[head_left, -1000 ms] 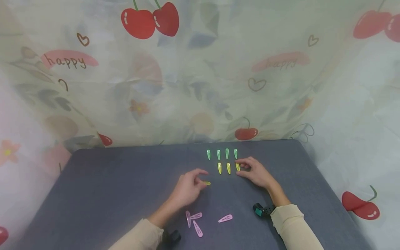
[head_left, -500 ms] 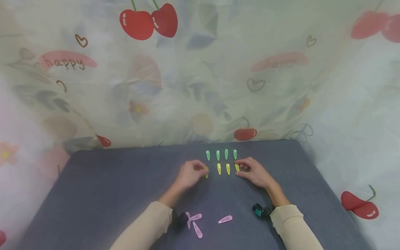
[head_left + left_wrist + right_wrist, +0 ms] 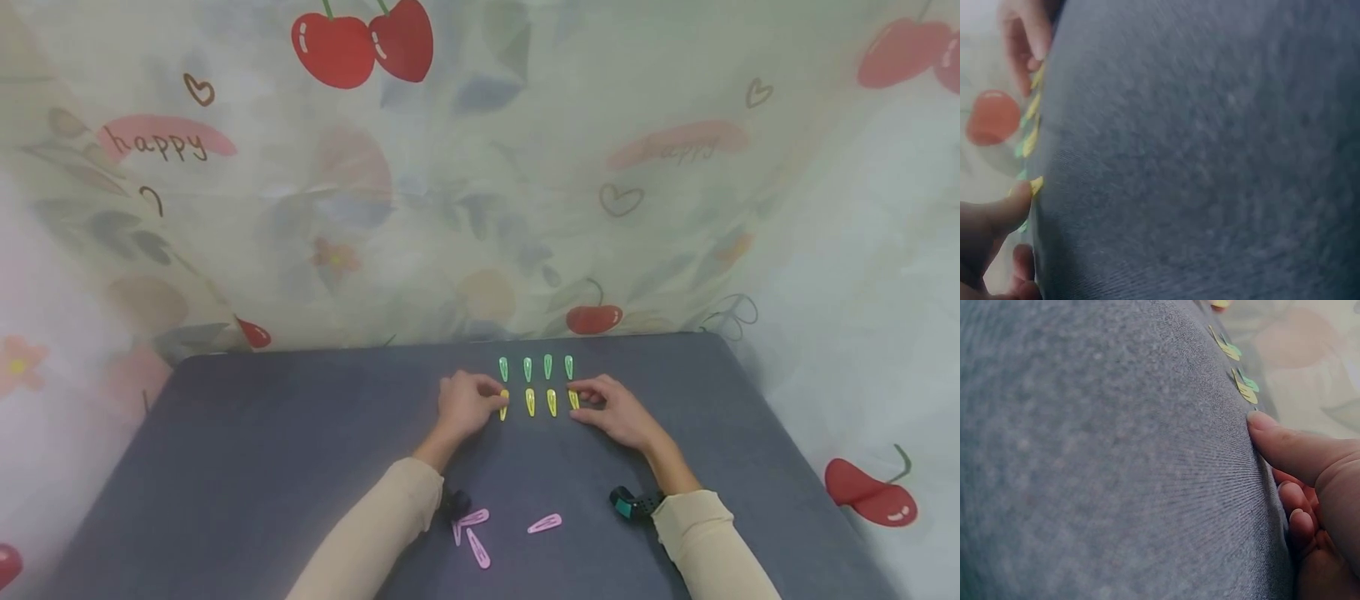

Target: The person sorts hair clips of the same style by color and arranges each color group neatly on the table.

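While I watch from this end, the left hand (image 3: 467,404) has thumb and forefinger together, pinching the leftmost yellow clip (image 3: 504,405) by its upper end. Left wrist view agrees: thumb tip right on the clip, other fingers curled in.

Right hand (image 3: 617,408): thumb and forefinger apart by just the clip's length, curved round the rightmost yellow clip (image 3: 574,400), one tip at each end. On the right wrist view I get thumb stretched out, other fingers curled; can't make out that clip there.

Two middle yellow clips (image 3: 530,402) sit between the hands, touching neither. That makes a row of four, roughly parallel to the far edge of the bench (image 3: 300,433) and right of its middle. Four green clips (image 3: 527,369) form a second row between the yellow row and the far edge.

Three pink clips (image 3: 477,548) lie bunched well back from the far edge, one partly covered in my head view by the dark wrist device (image 3: 454,504) on the left arm. Lone pink clip (image 3: 544,523) lies angled to their right, well in from the bench's right edge.
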